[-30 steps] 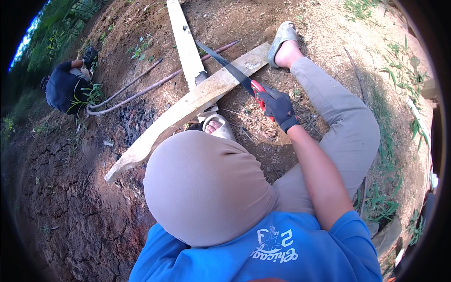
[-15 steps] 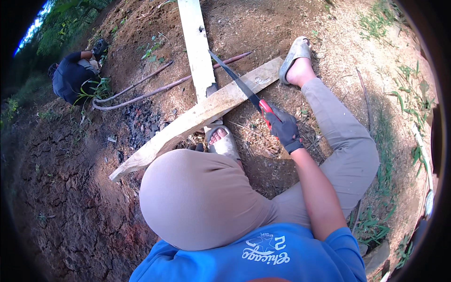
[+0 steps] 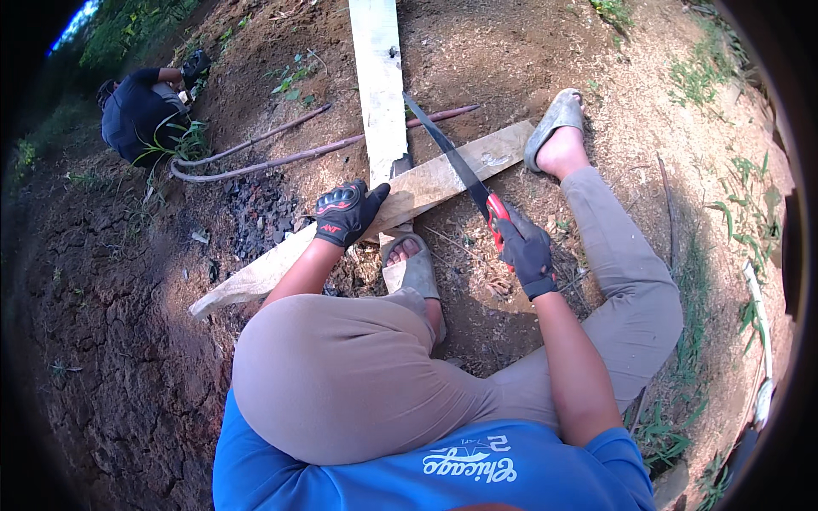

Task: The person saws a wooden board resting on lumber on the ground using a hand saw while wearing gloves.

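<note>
Fingers: right hand (image 3: 526,252) in a black glove, curled tight round the red saw handle (image 3: 497,215), full fist grip. Left hand (image 3: 345,213), also gloved, lies palm down on the plank (image 3: 426,183), thumb stuck out toward the saw, other fingers bent over the near edge; pressing, not pinching.

Saw (image 3: 447,157): dark blade runs up and left from the handle, crossing the plank on a slant, tip reaching past the far edge next to the post (image 3: 379,85). Can't tell how deep the blade sits in the wood.

Plank: long pale board lying diagonally on bare dirt, low end at left, high end at right, near the right sandal (image 3: 552,123). It crosses over the foot of the pale post, which runs straight up out of view.

Left foot in a grey sandal (image 3: 411,268) sits just below the plank, toes at its edge. Right leg stretched out, foot just beside the plank's right end.

Sawdust and wood scraps on the ground between the legs. Charcoal patch (image 3: 256,213) left of the plank. Two thin poles (image 3: 290,153) lie beyond. Another person (image 3: 141,111) in dark clothes crouches well apart, upper left.
</note>
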The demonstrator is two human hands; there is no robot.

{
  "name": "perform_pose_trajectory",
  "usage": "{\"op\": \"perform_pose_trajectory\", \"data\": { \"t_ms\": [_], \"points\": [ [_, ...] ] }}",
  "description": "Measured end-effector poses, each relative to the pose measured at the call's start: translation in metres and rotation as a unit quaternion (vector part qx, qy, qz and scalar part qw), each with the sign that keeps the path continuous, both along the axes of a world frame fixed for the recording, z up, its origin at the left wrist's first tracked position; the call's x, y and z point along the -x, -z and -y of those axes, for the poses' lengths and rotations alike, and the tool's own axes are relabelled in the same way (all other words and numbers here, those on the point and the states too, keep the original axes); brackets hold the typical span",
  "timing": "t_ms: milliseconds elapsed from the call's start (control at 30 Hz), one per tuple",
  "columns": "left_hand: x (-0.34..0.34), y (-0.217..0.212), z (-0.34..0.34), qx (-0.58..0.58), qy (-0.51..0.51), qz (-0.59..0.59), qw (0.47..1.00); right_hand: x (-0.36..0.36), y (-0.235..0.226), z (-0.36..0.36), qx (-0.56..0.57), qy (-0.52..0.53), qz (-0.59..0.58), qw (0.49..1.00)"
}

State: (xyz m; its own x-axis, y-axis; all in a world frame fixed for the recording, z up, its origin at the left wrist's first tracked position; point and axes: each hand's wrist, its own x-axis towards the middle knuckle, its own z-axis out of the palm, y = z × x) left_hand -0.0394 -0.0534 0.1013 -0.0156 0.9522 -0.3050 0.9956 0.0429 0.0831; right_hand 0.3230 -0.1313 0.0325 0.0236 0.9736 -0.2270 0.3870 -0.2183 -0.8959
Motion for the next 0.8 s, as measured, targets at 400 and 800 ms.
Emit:
{"op": "perform_pose_trajectory", "data": {
  "t_ms": [400,800],
  "points": [
    [-0.005,0.012,-0.014,0.039,-0.006,0.003,0.999,-0.002,-0.003,0.007,-0.006,0.010,0.024,1.000],
    [0.000,0.022,-0.007,0.025,0.003,-0.004,1.000,-0.020,-0.043,0.041,0.049,0.055,-0.001,0.997]
  ]
}}
